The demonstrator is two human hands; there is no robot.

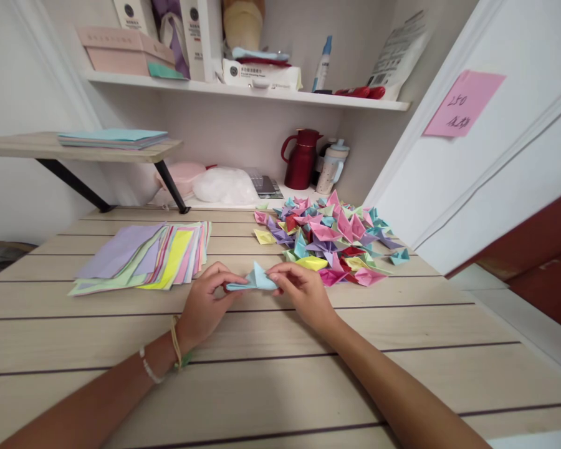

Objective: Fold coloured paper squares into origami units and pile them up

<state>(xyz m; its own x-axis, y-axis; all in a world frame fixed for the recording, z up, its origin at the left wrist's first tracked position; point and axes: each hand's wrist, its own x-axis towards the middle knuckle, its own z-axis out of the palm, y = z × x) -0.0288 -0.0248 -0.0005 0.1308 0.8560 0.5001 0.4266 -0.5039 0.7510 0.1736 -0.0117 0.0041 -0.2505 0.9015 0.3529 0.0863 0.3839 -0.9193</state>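
Note:
A light blue folded paper boat (256, 277) is held just above the tabletop, its pointed middle sticking up. My left hand (209, 299) pinches its left end between thumb and fingers. At the opposite end, my right hand (303, 290) grips the paper the same way. Behind my right hand lies a heap of folded paper boats (325, 232) in pink, purple, blue, yellow, green and red. Left of my left hand, a fanned stack of coloured paper sheets (121, 252) rests on the wooden table (243, 386).
A small raised shelf (19, 144) on black legs carries more paper (112, 137) at the left. Along the back stand a dark red jug (302, 159), a speckled tumbler (331, 167) and a white plastic bag (225, 185). Above runs a white shelf (308, 98) with boxes and bottles.

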